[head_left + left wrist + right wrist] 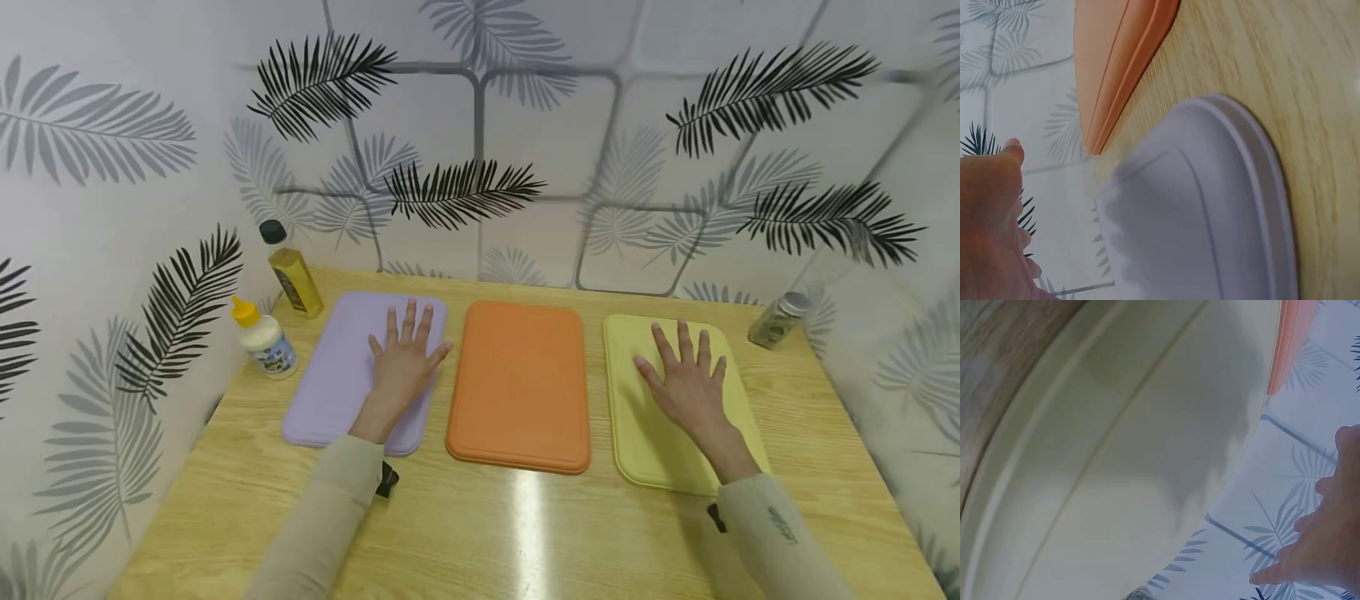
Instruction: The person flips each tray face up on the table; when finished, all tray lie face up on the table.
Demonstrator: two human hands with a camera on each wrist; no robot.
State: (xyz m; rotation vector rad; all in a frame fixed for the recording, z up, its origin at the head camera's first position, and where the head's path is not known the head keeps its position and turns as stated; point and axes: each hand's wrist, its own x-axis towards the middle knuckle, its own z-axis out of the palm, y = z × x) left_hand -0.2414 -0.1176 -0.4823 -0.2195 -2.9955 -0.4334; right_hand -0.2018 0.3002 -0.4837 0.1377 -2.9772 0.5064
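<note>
Pale sleeves [318, 517] stretched forward, nothing in our grip

Our left hand [400, 367] spreads wide over the purple board [337, 367], our right hand [688, 387] wide over the yellow board [652, 425]. Both are bare of any load; the wrist views suggest they hover, with shadows beneath. Between those boards, the orange board [519, 387] lies flat on the wooden surface [465, 533], apart from both hands. We see a yellow-capped bottle [264, 342] and a dark-capped bottle [296, 279] left of the purple board, and a small jar [780, 320] right of the yellow one, all untouched. With three boards side by side and none lifted, we judge the handling either not begun or finished; we cannot tell which.
</note>
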